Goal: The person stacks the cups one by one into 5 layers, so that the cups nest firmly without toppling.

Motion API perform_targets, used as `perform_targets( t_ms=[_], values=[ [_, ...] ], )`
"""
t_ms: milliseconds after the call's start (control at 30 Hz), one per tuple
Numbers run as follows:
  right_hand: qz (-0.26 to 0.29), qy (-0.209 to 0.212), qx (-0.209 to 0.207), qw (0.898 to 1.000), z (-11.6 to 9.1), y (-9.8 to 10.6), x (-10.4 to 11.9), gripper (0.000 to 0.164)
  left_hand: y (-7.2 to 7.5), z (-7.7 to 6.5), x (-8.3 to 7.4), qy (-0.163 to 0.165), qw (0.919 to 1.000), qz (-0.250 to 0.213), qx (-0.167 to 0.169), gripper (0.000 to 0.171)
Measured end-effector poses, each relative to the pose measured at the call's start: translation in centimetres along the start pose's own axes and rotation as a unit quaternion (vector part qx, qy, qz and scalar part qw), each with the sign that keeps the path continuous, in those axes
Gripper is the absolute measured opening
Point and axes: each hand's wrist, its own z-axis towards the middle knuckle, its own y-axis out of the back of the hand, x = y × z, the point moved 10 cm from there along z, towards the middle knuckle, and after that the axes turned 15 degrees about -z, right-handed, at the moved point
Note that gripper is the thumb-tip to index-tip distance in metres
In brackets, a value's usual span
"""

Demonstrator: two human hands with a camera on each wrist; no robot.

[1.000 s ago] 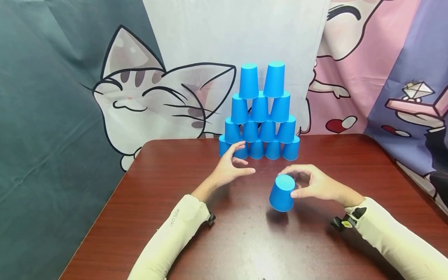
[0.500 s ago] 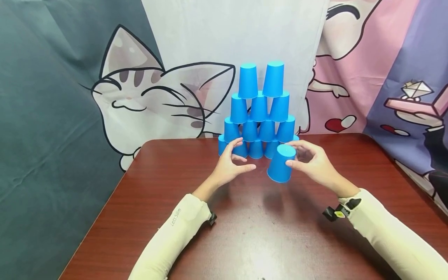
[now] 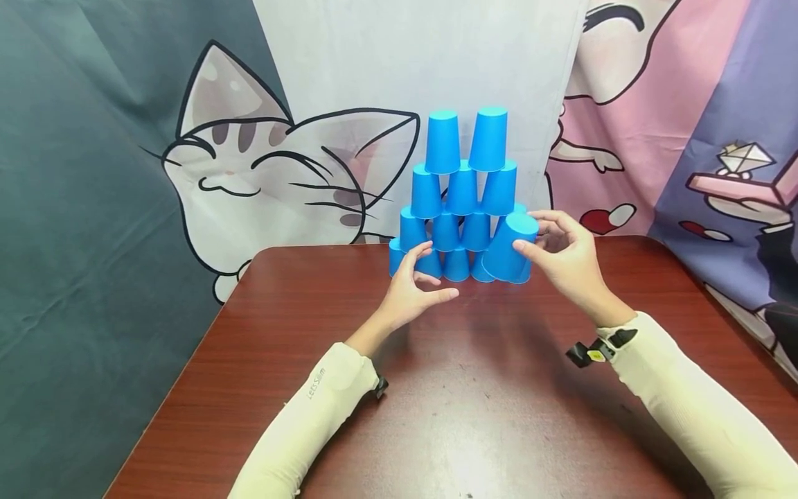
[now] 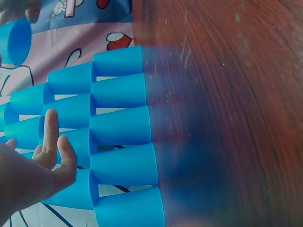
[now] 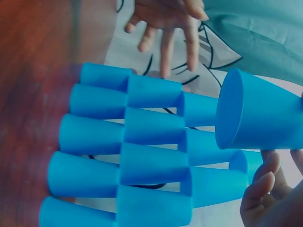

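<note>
My right hand [image 3: 572,262] pinches an upside-down blue cup [image 3: 508,251] between thumb and fingers, off the table. In the head view this cup overlaps the lower right part of a pyramid of blue cups [image 3: 462,190]; the right wrist view shows its open mouth [image 5: 230,109] apart from the stack. The pyramid has several rows of inverted cups, with two cups [image 3: 443,142] on top standing side by side. Before the lower left of the pyramid, my left hand [image 3: 408,294] holds nothing, its fingers spread and loosely bent. It appears apart from the cups.
The pyramid stands near the back edge of a reddish-brown wooden table [image 3: 299,319]. Behind it hangs a cloth backdrop [image 3: 349,62] with cartoon cats. Each wrist bears a small black camera [image 3: 580,354].
My right hand has lifted the held cup up and away from me, toward the pyramid's right side. My left hand has stayed almost in place. The stack looks the same.
</note>
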Motion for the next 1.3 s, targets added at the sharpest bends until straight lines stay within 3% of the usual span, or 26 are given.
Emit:
perform_targets(
  t_ms=[400, 700, 1133, 1300],
  values=[
    [-0.008, -0.032, -0.039, 0.999, 2.9, 1.5, 1.4, 0.045, -0.3, 0.2, 0.1, 0.012, 0.9998, 0.018, -0.001, 0.087],
    [-0.011, -0.042, -0.096, 0.994, 5.4, 1.7, 3.8, 0.046, -0.6, 0.2, 0.3, 0.012, 0.9997, 0.022, 0.003, 0.09],
    [-0.004, -0.035, -0.116, 0.993, 9.9, 2.3, 6.0, 0.046, -0.8, 0.2, 0.6, 0.013, 0.9995, 0.029, 0.0, 0.088],
    [-0.016, -0.052, -0.117, 0.992, 11.2, 2.0, 6.0, 0.046, -1.1, 0.0, 1.0, 0.015, 0.9995, 0.027, 0.005, 0.088]
  ],
)
